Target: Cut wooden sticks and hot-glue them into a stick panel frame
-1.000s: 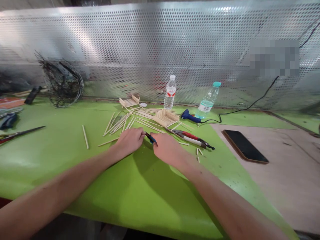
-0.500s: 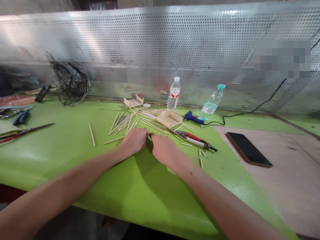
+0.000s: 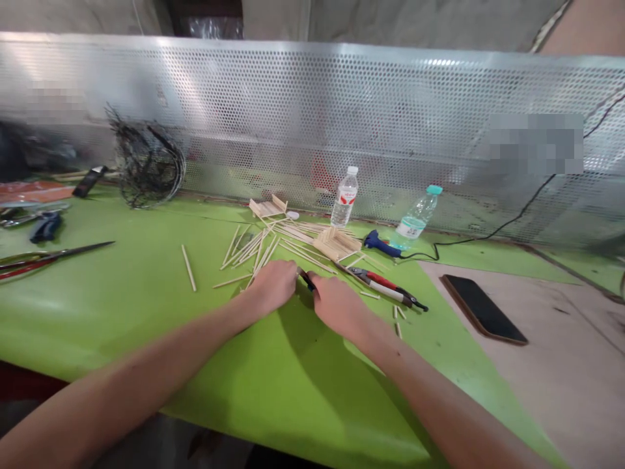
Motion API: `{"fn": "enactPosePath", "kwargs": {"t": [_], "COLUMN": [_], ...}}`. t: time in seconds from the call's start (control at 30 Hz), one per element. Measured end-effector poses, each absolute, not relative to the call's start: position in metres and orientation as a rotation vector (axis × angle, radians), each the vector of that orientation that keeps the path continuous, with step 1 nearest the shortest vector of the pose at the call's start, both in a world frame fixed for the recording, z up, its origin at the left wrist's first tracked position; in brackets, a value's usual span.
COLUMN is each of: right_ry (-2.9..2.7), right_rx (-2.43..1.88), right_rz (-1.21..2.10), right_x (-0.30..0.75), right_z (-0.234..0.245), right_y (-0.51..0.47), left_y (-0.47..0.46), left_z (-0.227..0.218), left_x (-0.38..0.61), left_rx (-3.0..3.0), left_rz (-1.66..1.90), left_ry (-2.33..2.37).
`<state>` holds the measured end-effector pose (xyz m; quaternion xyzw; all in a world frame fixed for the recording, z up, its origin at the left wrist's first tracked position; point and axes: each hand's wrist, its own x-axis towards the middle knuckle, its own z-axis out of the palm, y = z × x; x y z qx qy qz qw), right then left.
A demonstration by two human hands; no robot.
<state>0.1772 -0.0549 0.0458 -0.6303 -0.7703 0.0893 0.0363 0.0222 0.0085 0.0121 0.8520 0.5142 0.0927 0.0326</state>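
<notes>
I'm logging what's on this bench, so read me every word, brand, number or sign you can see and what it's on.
Nothing can be read for certain.
White-capped bottle: red marks on its label, too small to read.
Teal-capped bottle: dark marks on its label, too small to read.

Nothing legible: the red-printed label (image 3: 346, 197) on the white-capped bottle (image 3: 344, 202) and the green-and-white label (image 3: 410, 228) on the teal-capped bottle (image 3: 420, 213) are too small to read.
</notes>
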Motion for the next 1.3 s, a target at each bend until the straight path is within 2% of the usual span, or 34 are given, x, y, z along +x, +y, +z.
{"fn": "enactPosePath", "kwargs": {"t": [0.27, 0.7, 1.3], "right_ry": [-2.441, -2.424, -2.405], "right_rx": [-1.972, -2.014, -1.988], "right_rz": [0.077, 0.164, 0.216], "right_x": [0.16, 0.147, 0.146], "right_z": [0.042, 0.045, 0.043], "right_y": [-0.058, -0.06, -0.06], "left_y": [0.007, 0.003, 0.013], "left_z": [0.01, 0.014, -0.012], "left_x": [0.022, 0.03, 0.029], "left_rx": [2.697, 2.576, 2.393], "left_rz": [0.302, 0.31, 0.458], "left_ry": [1.505, 1.551, 1.588]}}
